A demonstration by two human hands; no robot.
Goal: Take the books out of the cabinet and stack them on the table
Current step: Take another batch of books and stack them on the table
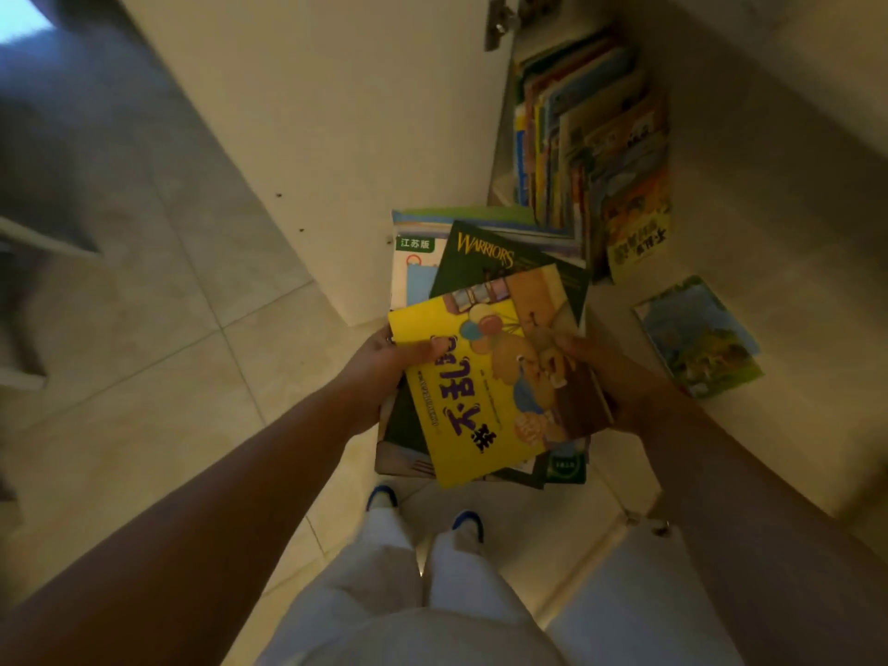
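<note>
I hold a loose stack of books in front of me with both hands. A yellow picture book (pixel 485 391) lies on top, over a dark green "Warriors" book (pixel 485 257) and a white and blue book (pixel 415 271). My left hand (pixel 379 367) grips the stack's left edge with its thumb on the yellow cover. My right hand (pixel 610 372) grips the right edge. Several more books (pixel 591 146) stand leaning in the open cabinet (pixel 769 151) beyond. One green picture book (pixel 701 336) lies flat on the cabinet shelf to the right.
The open cabinet door (pixel 336 137) stands to the left of the books. Pale floor tiles (pixel 144 377) stretch left. My legs in white trousers and blue-edged shoes (pixel 423 511) are below the stack. A white furniture edge (pixel 43 237) shows at far left.
</note>
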